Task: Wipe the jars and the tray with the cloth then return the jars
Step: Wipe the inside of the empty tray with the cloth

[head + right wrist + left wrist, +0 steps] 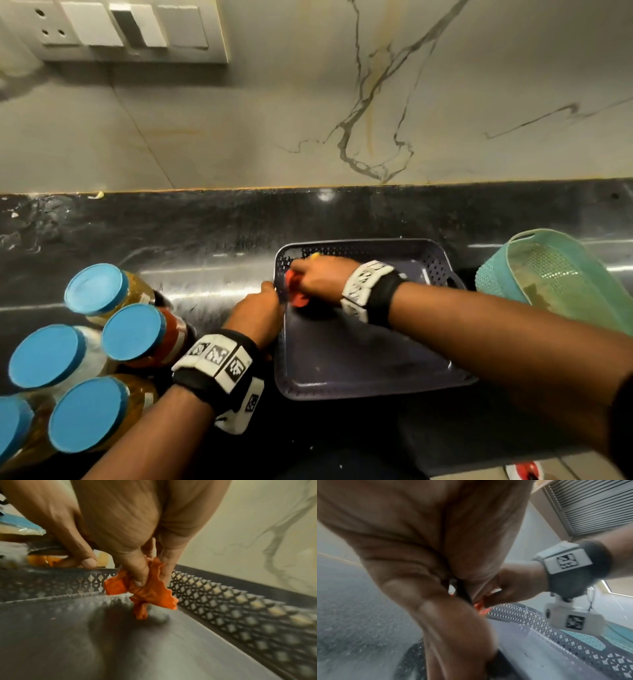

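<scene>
- On the black countertop (pixel 212 233), at 6 o'clock of the marbled wall: dark tray (pixel 359 363), emptied; perforated rim stiff, floor smooth and likely slick. Looks light, so it needs bracing.
- Green basket (pixel 561 274) crowds the tray's 3 o'clock side; open counter at 12 and 9.
- Blue-lidded jars (pixel 133 332) clustered at 9 o'clock, off the tray. Probably heavy and slippery; best taken round the body.
- Left hand (pixel 255 317) fingers clamped on the tray's left rim.
- Right hand (pixel 322 277) fingers closed on the bunched orange cloth (pixel 145 592), soft and limp, pressed into the far-left corner.
</scene>
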`<state>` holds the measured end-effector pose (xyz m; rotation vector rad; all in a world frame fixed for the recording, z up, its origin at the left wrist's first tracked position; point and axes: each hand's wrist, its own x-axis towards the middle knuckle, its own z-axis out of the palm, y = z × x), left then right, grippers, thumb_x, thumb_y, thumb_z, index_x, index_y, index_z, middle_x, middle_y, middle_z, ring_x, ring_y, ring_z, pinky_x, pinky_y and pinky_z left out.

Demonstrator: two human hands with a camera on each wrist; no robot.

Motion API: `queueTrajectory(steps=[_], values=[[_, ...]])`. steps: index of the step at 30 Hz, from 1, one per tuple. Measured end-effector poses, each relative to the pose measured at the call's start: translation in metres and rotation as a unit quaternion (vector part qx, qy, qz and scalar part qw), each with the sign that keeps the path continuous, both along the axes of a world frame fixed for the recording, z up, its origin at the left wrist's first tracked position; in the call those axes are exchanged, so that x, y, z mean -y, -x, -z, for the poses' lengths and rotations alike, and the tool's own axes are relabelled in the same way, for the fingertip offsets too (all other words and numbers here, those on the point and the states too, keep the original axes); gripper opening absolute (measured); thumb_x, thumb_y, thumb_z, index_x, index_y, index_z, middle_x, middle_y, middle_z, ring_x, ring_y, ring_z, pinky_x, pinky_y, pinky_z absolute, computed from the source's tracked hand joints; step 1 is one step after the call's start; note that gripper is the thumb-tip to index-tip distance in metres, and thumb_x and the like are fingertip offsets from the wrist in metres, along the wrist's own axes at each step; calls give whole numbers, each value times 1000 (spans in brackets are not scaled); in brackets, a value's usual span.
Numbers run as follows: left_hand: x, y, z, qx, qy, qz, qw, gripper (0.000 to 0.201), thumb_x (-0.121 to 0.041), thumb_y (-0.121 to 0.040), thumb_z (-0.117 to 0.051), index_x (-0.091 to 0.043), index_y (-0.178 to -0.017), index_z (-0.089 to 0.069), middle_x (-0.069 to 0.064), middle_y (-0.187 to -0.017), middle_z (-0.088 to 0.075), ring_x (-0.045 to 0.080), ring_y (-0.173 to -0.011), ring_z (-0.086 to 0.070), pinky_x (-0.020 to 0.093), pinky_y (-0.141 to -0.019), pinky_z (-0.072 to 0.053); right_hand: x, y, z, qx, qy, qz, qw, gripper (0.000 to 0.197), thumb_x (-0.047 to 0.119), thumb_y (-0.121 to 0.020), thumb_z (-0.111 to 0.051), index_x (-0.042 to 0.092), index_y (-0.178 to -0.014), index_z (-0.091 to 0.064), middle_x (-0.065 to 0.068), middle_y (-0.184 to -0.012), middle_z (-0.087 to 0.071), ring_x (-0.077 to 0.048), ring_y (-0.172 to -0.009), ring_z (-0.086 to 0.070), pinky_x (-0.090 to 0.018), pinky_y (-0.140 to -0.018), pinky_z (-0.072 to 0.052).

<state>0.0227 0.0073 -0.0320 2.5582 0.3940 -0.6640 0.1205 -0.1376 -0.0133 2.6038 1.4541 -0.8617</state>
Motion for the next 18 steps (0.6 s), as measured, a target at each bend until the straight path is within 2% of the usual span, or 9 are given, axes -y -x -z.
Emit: queueTrajectory(steps=[3,4,8,12,14,16,18], values=[[1,2,7,14,-36,-12,999,25,-31,-102,-45,-8,-111,-43,21,-111,-68,42,-104,-65,42,-80,-49,-20,3,-3,-19,40,-35,998,31,27,-91,-63,0,-104,-72,-14,-108,-63,-36,-93,-65,-35,-86,-54],[2,2,8,19,-45,-13,999,23,-30,-101,-45,-9,-109,-43,21,-111,-68,42,-104,-65,42,-80,-49,-14,-2,-4,-17,49,-19,998,33,29,-91,-63,-1,-103,-72,-17,-111,-62,-38,-95,-65,-38,-86,-54],[5,6,5,28,-47,-15,998,19,-24,-97,-48,-12,-102,-35,22,-111,-68,41,-105,-65,41,-81,-49,51,-19,-1,42,70,98,992,34,30,-94,-60,1,-111,-66,-18,-119,-54,-41,-107,-60,-42,-88,-52],[7,10,2,24,-30,1,999,20,-21,-97,-49,-15,-101,-30,20,-112,-69,39,-106,-65,39,-77,-44,139,-41,15,69,85,256,961,25,26,-94,-58,12,-112,-68,-15,-117,-56,-38,-110,-60,-36,-92,-47],[8,11,1,15,-24,15,999,23,-21,-96,-51,-18,-103,-29,18,-112,-69,37,-106,-66,36,-74,-40,150,-46,18,78,76,345,932,28,32,-92,-63,11,-111,-67,-17,-116,-59,-40,-112,-61,-40,-94,-51],[8,12,-1,14,-23,22,999,24,-22,-96,-51,-19,-103,-29,17,-112,-70,36,-106,-66,35,-73,-39,137,-47,19,72,61,410,907,37,36,-92,-65,7,-115,-64,-21,-119,-61,-43,-114,-60,-43,-95,-50],[6,12,-2,15,-24,32,999,24,-22,-97,-51,-19,-105,-29,14,-112,-70,34,-107,-66,36,-75,-42,112,-41,19,62,42,432,899,37,34,-94,-61,5,-118,-62,-25,-123,-58,-46,-114,-59,-44,-95,-49]])
